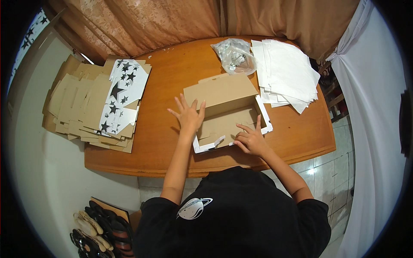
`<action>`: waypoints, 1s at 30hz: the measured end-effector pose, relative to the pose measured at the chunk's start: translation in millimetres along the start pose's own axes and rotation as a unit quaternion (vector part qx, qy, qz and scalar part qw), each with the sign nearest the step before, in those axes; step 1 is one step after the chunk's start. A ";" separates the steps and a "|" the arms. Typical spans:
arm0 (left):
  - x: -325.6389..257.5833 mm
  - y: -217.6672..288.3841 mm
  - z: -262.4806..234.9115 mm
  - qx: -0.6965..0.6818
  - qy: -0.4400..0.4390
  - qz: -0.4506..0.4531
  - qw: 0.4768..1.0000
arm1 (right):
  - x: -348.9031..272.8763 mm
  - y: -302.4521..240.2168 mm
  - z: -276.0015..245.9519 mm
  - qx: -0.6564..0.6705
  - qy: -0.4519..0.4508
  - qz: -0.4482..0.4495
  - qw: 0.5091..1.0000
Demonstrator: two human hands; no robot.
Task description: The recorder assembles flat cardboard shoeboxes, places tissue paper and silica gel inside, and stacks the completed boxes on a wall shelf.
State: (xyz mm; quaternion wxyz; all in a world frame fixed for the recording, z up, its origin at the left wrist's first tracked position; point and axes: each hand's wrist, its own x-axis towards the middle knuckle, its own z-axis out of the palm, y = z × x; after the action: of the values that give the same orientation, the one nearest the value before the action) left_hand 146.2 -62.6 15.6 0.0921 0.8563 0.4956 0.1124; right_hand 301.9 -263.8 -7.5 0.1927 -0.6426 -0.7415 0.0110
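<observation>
A cardboard box (228, 120) lies on the wooden table in front of me, brown inside with white rim edges. Its brown lid (221, 92) is folded back on the far side. My left hand (188, 115) rests at the box's left edge near the lid, fingers spread and holding nothing. At the front right is my right hand (251, 139), its index finger stretched out over the box and the other fingers partly bent and apart. A small white tab (219, 141) sticks up at the front wall, left of my right hand.
Flat cardboard sheets (81, 101) are stacked at the left, with a white star-printed piece (118, 96) on top. Behind the box sits a clear plastic bag (235, 58) with silvery contents. White paper sheets (286, 71) lie at the back right. Shoes (103, 228) stand on the floor.
</observation>
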 end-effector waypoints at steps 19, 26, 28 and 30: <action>67.5 213.4 93.5 0.063 -0.154 0.440 0.882 | -5.8 169.8 0.8 -0.118 0.190 0.421 0.879; 75.7 223.2 91.1 0.094 -0.253 0.425 0.864 | -12.2 220.7 17.6 -0.246 0.261 0.348 0.866; 76.7 213.8 91.9 0.069 -0.243 0.423 0.870 | -12.1 221.0 7.2 -0.216 0.235 0.352 0.880; 76.2 210.2 93.3 0.044 -0.234 0.426 0.873 | -13.2 218.3 -2.1 -0.213 0.268 0.339 0.876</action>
State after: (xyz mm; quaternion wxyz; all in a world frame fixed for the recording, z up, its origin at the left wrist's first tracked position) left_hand 383.6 -104.1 -9.5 0.1112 0.9888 0.0516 -0.0849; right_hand 511.0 -238.9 -66.8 0.2268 -0.8583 -0.3829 -0.2556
